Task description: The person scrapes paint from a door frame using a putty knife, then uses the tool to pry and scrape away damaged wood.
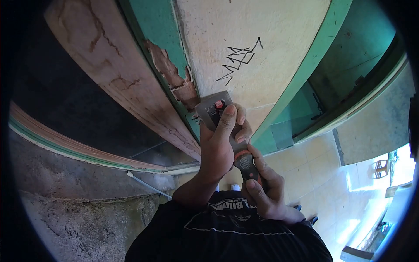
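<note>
A paint scraper (211,105) with a wide grey metal blade and a dark, orange-trimmed handle slants across the middle of the head view. My left hand (220,146) is closed on the blade end, its thumb pressed flat over a red and black label. Lower down, my right hand (269,190) wraps round the handle. At the blade's left edge is a green-painted door frame (160,26), where a patch of chipped, bare brown material (171,76) shows. The blade appears to meet the patch's lower end, but exact contact is hard to tell.
A cream wall (244,22) with a black zigzag scribble (241,60) stands ahead. Left is a dark doorway (65,87) edged by a pinkish, stained post (109,65). Right is a green-framed opening (345,83). Pale floor tiles (305,174) and a small wooden stool (381,169) lie lower right.
</note>
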The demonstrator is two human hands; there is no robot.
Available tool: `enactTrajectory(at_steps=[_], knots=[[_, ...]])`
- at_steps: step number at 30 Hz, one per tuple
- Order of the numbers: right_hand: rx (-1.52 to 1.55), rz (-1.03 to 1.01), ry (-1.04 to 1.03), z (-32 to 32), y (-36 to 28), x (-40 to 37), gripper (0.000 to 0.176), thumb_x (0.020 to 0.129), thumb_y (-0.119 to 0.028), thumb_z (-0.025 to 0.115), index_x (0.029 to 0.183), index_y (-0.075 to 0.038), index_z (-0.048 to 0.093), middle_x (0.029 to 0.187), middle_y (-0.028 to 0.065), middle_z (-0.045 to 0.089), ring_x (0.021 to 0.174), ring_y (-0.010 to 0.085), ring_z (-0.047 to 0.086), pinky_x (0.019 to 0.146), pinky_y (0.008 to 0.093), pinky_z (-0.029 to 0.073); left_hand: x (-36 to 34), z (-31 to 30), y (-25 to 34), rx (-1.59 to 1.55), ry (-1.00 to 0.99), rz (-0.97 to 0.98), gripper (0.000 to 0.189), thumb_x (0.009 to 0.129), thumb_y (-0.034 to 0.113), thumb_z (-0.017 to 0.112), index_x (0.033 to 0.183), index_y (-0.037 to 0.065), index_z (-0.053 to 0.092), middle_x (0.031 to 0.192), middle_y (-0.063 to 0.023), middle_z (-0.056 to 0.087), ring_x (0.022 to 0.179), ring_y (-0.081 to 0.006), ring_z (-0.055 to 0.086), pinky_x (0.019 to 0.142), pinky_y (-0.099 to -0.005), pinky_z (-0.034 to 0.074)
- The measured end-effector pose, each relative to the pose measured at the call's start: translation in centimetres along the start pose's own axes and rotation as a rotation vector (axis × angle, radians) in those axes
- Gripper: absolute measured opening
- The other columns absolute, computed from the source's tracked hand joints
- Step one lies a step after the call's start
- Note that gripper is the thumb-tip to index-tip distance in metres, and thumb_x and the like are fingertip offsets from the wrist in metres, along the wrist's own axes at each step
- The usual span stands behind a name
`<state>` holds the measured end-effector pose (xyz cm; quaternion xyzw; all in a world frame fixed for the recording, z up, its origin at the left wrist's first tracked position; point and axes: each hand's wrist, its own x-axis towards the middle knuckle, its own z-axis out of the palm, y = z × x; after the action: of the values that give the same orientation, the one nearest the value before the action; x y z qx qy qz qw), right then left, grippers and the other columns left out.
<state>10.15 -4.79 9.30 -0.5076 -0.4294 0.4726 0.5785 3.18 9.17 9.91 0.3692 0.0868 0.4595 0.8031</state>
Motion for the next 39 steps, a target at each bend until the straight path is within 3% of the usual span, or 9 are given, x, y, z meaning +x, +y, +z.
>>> enactTrajectory(at_steps=[2,5,14,20,22,27,34,36,39], knots=[[-0.051,-0.061,0.005,-0.1,0.7,0.0,0.058,0.091,-0.011,0.051,0.140,0.007,0.024,0.095,0.0083,0.059,0.081,0.0088,0.050,0.076,0.0216,0.040,-0.5,-0.3,-0.7,0.005,0.104,-0.041,0.025,0.096,0.024,0.049,0.079,0.005,0.047,0.070,-0.0013,0.045,0.052,-0.0084,0.042,0.048,-0.0220,0.032],[-0.013,0.055,0.015,-0.4,2.1,-0.2,0.058,0.091,-0.010,0.051,0.139,0.008,0.024,0.101,0.0111,0.060,0.088,0.0103,0.052,0.079,0.0224,0.041,-0.7,-1.5,-1.8,0.037,0.081,-0.038,0.027,0.096,0.024,0.049,0.077,0.005,0.047,0.067,-0.0009,0.045,0.052,-0.0083,0.041,0.048,-0.0219,0.032],[-0.017,-0.052,0.061,0.0,1.9,0.2,0.058,0.091,-0.012,0.052,0.138,0.009,0.025,0.104,0.0134,0.060,0.092,0.0128,0.052,0.084,0.0245,0.040,-0.4,-1.3,-1.3,0.078,0.046,-0.045,0.027,0.096,0.024,0.049,0.078,0.004,0.047,0.065,-0.0020,0.045,0.052,-0.0085,0.041,0.048,-0.0223,0.031],[-0.091,-0.050,0.064,0.2,1.9,-0.2,0.057,0.091,-0.010,0.051,0.139,0.006,0.026,0.092,0.0109,0.060,0.082,0.0105,0.053,0.075,0.0226,0.042,-0.5,-1.1,-1.2,0.079,0.075,-0.043,0.026,0.097,0.024,0.045,0.079,0.005,0.046,0.065,-0.0006,0.044,0.050,-0.0081,0.041,0.047,-0.0238,0.035],[-0.092,0.056,0.036,-0.1,1.7,-0.2,0.057,0.090,-0.009,0.051,0.139,0.005,0.026,0.087,0.0112,0.060,0.077,0.0100,0.053,0.072,0.0226,0.043,-0.3,-1.0,-1.1,0.132,0.066,-0.022,0.027,0.098,0.025,0.041,0.077,0.007,0.044,0.063,0.0002,0.041,0.048,-0.0076,0.039,0.045,-0.0249,0.038],[-0.121,-0.047,0.059,0.5,1.9,-0.1,0.057,0.090,-0.009,0.051,0.139,0.005,0.026,0.086,0.0110,0.060,0.074,0.0093,0.051,0.069,0.0223,0.042,-0.1,-0.9,-0.3,0.169,0.023,-0.054,0.028,0.098,0.026,0.039,0.078,0.007,0.044,0.063,-0.0003,0.042,0.048,-0.0075,0.038,0.046,-0.0246,0.039],[-0.102,-0.030,0.061,0.5,1.6,-0.1,0.058,0.090,-0.010,0.051,0.139,0.006,0.026,0.088,0.0115,0.061,0.075,0.0101,0.053,0.070,0.0229,0.043,-0.1,-0.9,-0.4,0.128,0.069,-0.065,0.029,0.098,0.027,0.040,0.078,0.007,0.044,0.062,-0.0004,0.041,0.048,-0.0077,0.038,0.046,-0.0247,0.039],[-0.083,-0.054,0.067,0.7,1.8,-0.1,0.058,0.091,-0.011,0.052,0.139,0.006,0.026,0.085,0.0098,0.060,0.073,0.0095,0.052,0.068,0.0222,0.042,0.1,-1.1,-0.3,0.054,-0.017,-0.042,0.023,0.096,0.024,0.049,0.082,0.005,0.046,0.072,-0.0020,0.046,0.053,-0.0094,0.042,0.048,-0.0228,0.032],[-0.058,-0.057,0.065,0.6,2.0,0.0,0.058,0.091,-0.011,0.052,0.139,0.005,0.026,0.081,0.0069,0.058,0.069,0.0083,0.050,0.065,0.0209,0.041,-0.3,-0.7,-0.4,0.050,0.058,-0.037,0.023,0.096,0.023,0.048,0.081,0.005,0.046,0.072,-0.0021,0.046,0.053,-0.0094,0.042,0.048,-0.0229,0.032]])
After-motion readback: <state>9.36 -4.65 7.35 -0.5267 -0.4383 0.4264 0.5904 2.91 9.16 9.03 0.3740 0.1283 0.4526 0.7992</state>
